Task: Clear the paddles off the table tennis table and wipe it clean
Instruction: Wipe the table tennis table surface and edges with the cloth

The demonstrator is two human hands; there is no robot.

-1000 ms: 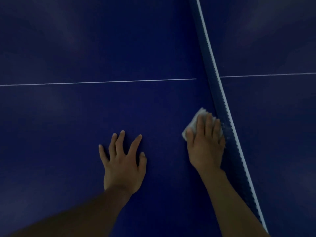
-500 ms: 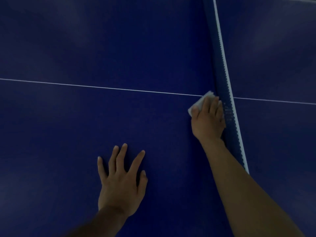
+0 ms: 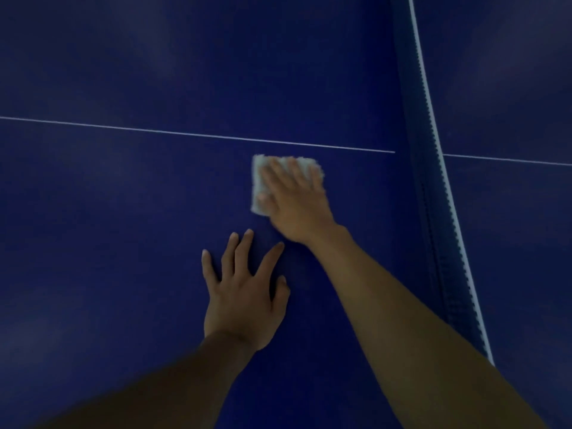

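Right hand (image 3: 295, 199) pressing white cloth (image 3: 258, 181) with flat fingers (blurred) onto blue table (image 3: 123, 212), near net (image 3: 433, 181); left hand (image 3: 244, 292) resting spread flat beside.

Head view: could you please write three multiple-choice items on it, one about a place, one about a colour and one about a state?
1. Where does the cloth lie?
A. On the table, just on the person's side of the white line, left of the net
B. Draped over the net
C. On a chair

2. What colour is the table?
A. Green
B. Blue
C. Red

3. How is the left hand?
A. Flat on the table, fingers spread
B. Clenched in a fist
C. Gripping the cloth

Answers:
1 A, the right hand presses it there.
2 B, the whole surface is dark blue.
3 A, its palm faces down and it holds nothing.
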